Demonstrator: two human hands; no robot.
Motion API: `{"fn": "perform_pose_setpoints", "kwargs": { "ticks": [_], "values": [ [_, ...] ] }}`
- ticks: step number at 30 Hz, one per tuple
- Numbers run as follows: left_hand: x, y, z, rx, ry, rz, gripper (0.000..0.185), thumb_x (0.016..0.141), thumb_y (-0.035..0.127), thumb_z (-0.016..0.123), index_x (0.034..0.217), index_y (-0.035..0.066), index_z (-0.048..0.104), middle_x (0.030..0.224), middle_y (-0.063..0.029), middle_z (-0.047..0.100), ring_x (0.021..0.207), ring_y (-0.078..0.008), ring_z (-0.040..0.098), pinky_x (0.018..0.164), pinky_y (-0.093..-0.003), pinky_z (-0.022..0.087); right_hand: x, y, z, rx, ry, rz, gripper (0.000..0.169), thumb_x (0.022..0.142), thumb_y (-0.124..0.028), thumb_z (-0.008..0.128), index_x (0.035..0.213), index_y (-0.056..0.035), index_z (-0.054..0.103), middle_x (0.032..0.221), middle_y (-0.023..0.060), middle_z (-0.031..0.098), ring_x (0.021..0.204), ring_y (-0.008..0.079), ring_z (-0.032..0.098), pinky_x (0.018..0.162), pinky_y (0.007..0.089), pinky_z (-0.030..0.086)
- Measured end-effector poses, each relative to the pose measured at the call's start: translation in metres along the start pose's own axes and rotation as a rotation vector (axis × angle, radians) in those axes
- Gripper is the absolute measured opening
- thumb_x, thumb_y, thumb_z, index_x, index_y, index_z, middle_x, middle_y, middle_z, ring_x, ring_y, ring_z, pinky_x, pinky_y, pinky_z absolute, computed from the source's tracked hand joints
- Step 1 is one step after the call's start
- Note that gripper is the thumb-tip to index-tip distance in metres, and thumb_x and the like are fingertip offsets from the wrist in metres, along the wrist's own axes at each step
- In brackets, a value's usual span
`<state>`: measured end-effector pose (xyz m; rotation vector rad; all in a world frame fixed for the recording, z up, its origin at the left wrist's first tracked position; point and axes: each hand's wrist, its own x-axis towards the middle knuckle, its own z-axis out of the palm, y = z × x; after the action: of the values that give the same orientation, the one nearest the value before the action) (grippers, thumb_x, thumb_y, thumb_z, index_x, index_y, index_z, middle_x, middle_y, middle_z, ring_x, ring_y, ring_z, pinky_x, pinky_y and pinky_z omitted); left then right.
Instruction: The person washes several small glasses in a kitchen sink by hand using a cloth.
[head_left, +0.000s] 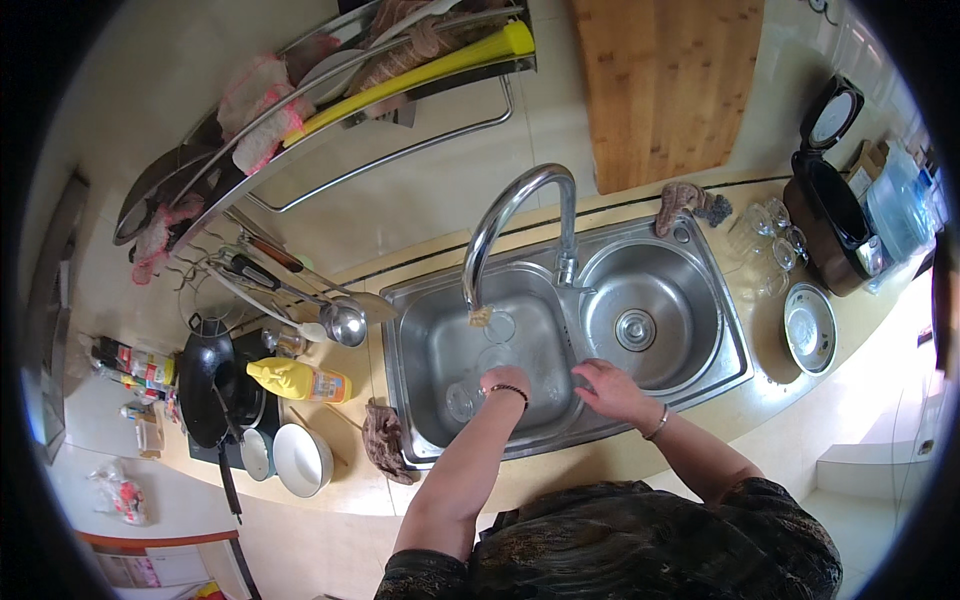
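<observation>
My left hand (508, 384) reaches down into the left basin (427, 345) of a stainless steel double sink. Its fingers are partly hidden, and a clear glass (463, 400) lies beside it; whether the hand grips it cannot be told. More clear glassware (499, 328) lies on the basin floor under the curved chrome faucet (480, 247). Over the divider and front rim between the basins is my right hand (609, 390), fingers apart, holding nothing. The round right basin (675, 330) shows its drain strainer.
Glass cups (776, 247), a patterned bowl (810, 328) and an open rice cooker (825, 217) stand at right. At left are a yellow bottle (300, 380), white bowl (302, 460), black wok (206, 386) and brown cloth (386, 442). A wooden cutting board (667, 90) stands behind the sink.
</observation>
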<state>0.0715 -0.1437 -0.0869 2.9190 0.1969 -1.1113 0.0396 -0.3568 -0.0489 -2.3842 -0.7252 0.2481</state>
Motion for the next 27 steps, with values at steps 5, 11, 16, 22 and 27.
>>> {"fn": "perform_pose_setpoints", "kwargs": {
  "ticks": [5,11,16,22,27],
  "values": [
    [-0.022,-0.021,-0.045,0.029,0.116,0.023,0.024,0.08,0.019,0.05,0.096,0.008,0.064,0.101,-0.0099,0.062,0.093,-0.0261,0.059,0.073,-0.0357,0.048,0.023,-0.013,0.002,0.016,-0.11,-0.046,0.035,0.08,-0.021,0.053,0.109,-0.0022,0.048,0.108,0.0163,0.053,0.101,0.0324,0.05,0.086,0.038,0.042],
    [-0.026,-0.079,-0.031,-1.618,0.12,-0.196,0.029,0.081,0.033,0.054,0.069,0.008,0.052,0.056,-0.0017,0.046,0.043,-0.0144,0.044,0.038,-0.0286,0.034,0.054,-0.05,0.052,0.227,0.34,0.011,0.04,0.082,-0.027,0.053,0.111,-0.0009,0.046,0.104,0.0231,0.052,0.096,0.0384,0.051,0.083,0.0407,0.043],
    [-0.047,-0.06,-0.03,-2.235,-0.165,-0.13,0.033,0.083,0.03,0.053,0.059,0.017,0.033,0.048,0.0058,0.021,0.035,-0.0079,0.019,0.033,-0.023,0.016,0.106,-0.068,0.076,0.224,0.294,0.223,0.059,0.083,-0.04,0.051,0.123,-0.0008,0.034,0.102,0.0252,0.054,0.089,0.0361,0.057,0.075,0.0411,0.048],
    [-0.029,-0.087,-0.028,-2.374,-0.335,0.028,0.034,0.085,0.028,0.049,0.059,0.015,0.033,0.048,0.0058,0.023,0.036,-0.0079,0.018,0.034,-0.0225,0.016,0.118,-0.048,0.048,1.738,-0.414,0.502,0.056,0.081,-0.047,0.054,0.121,-0.0111,0.038,0.097,0.009,0.058,0.082,0.0181,0.061,0.062,0.0357,0.052],
    [0.004,-0.061,-0.021,-1.58,0.361,-0.019,0.029,0.088,0.028,0.044,0.069,0.006,0.047,0.053,-0.0051,0.044,0.043,-0.0239,0.042,0.044,-0.0333,0.037,0.089,-0.066,0.053,1.376,-0.222,0.676,0.048,0.073,-0.044,0.064,0.108,-0.0168,0.046,0.086,-0.0003,0.057,0.067,0.0104,0.056,0.046,0.0255,0.042]
  ]
}}
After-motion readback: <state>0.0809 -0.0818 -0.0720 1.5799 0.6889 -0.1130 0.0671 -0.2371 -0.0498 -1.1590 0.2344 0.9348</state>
